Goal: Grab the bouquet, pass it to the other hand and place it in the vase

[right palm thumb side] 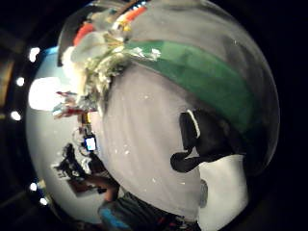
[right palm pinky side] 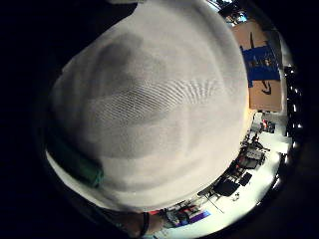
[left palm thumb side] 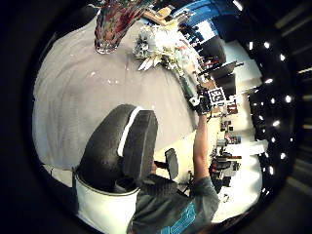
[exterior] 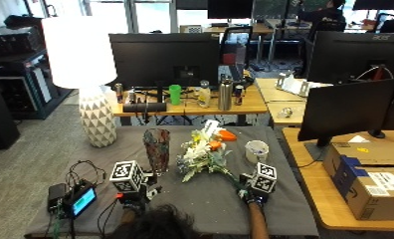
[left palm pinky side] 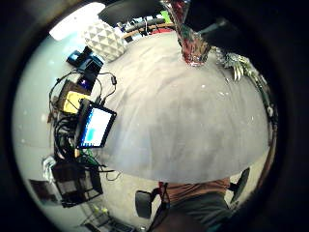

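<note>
Bouquet [exterior: 205, 152]: lying on tabletop [exterior: 203, 209] beside vase [exterior: 156, 149]; your right hand [exterior: 250, 195] at its stems, grip state indiscernible — take the stems low before lifting

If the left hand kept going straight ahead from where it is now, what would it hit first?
Most likely the glass vase, standing just beyond the left hand on the grey table; depth is hard to judge. The bouquet lies off to the side.
</note>
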Tool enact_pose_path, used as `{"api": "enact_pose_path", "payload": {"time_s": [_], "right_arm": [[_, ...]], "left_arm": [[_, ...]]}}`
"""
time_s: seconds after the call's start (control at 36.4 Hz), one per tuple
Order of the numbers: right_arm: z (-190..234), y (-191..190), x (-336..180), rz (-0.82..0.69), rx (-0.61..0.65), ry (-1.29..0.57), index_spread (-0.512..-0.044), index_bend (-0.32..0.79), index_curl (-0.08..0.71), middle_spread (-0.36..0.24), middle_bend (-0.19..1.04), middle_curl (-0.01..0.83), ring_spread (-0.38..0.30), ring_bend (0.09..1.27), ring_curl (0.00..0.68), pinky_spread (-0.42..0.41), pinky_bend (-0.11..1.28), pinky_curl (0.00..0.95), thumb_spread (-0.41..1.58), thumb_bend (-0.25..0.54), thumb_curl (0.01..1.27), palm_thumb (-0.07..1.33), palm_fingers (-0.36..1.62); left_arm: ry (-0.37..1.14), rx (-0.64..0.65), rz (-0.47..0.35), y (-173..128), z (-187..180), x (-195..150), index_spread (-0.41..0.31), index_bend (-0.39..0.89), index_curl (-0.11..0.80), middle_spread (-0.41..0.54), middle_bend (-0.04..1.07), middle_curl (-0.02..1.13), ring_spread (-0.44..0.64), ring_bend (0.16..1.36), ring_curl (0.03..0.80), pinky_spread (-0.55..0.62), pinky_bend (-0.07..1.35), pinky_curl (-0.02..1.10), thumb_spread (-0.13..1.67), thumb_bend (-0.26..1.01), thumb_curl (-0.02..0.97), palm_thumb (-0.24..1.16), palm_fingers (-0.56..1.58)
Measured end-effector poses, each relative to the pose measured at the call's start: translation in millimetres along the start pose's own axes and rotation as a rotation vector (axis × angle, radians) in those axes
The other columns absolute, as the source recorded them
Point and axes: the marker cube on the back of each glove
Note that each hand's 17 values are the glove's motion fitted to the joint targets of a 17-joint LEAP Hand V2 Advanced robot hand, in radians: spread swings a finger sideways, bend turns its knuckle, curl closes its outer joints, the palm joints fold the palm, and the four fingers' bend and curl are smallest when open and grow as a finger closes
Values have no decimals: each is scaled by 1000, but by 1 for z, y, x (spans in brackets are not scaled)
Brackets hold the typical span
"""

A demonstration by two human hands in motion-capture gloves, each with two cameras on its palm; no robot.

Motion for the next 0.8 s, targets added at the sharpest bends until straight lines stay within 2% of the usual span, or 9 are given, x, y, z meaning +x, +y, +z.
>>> {"api": "enact_pose_path", "payload": {"time_s": [0.11, 0.25, 0.33, 0.44, 0.5, 0.55, 0.61, 0.63, 0.8], "right_arm": [[6, -1, -2, 15, -25, -31, -302, 127, 187, 124, 240, 338, 248, 296, 236, 320, 667, 366, 1126, 12, 361, 769, -13], [-11, 25, -16, 10, -15, -33, -239, 201, 223, 103, 290, 350, 230, 317, 230, 317, 575, 327, 1166, 57, 396, 871, 198], [-4, 12, -15, 23, 32, 18, -238, 425, 292, 71, 277, 349, 186, 325, 231, 315, 452, 291, 1183, 81, 420, 925, 504], [-1, 1, -14, 43, 118, 74, -236, 453, 328, 20, 273, 356, 105, 354, 248, 292, 436, 282, 1141, 87, 448, 982, 775], [-5, 2, -16, 52, 179, 103, -244, 380, 330, -18, 324, 382, 31, 437, 288, 216, 456, 297, 1072, 75, 465, 1002, 977], [-5, -1, -17, 59, 240, 134, -246, 234, 307, -53, 364, 400, -44, 521, 319, 41, 575, 336, 986, 46, 483, 997, 1232], [-3, -7, -18, 61, 288, 150, -244, 176, 325, -72, 407, 426, -88, 604, 363, -54, 610, 361, 932, 24, 498, 992, 1318], [-3, -9, -18, 61, 303, 148, -247, 143, 324, -86, 462, 449, -106, 712, 406, -94, 585, 364, 901, 9, 505, 983, 1426], [-16, -10, -27, 50, 372, 43, -243, 162, 344, -134, 607, 513, -163, 852, 479, -219, 614, 409, 789, -25, 544, 975, 1463]], "left_arm": [[-5, -4, -5, 0, 2, -1, -100, 146, 323, 51, 187, 353, 199, 513, 302, 410, 195, 341, 1083, -22, 245, 114, 403], [8, -24, -9, 3, 3, -2, -100, 146, 325, 51, 187, 355, 199, 513, 304, 410, 194, 344, 1083, -22, 246, 114, 402], [14, -22, -10, 1, 5, -5, -100, 146, 325, 51, 187, 357, 199, 513, 304, 410, 194, 345, 1083, -22, 247, 113, 402], [18, -22, -17, 3, 5, -7, -101, 143, 323, 51, 187, 358, 199, 513, 306, 412, 197, 347, 1083, -22, 247, 113, 401], [20, -23, -21, 5, 3, -8, -101, 143, 323, 51, 186, 359, 199, 512, 306, 412, 200, 348, 1083, -22, 248, 113, 402], [20, -21, -25, 4, 4, -11, -101, 143, 323, 51, 186, 359, 199, 512, 306, 412, 199, 348, 1083, -22, 248, 113, 402], [24, -19, -29, 2, 5, -15, -101, 143, 322, 51, 185, 360, 199, 512, 307, 412, 199, 349, 1083, -22, 248, 113, 402], [26, -18, -32, 1, 6, -16, -101, 143, 322, 51, 185, 360, 199, 512, 307, 408, 199, 349, 1083, -22, 248, 113, 402], [38, -10, -27, -2, -2, -16, -101, 143, 322, 51, 185, 361, 199, 511, 308, 405, 199, 351, 1084, -22, 249, 113, 402]]}}
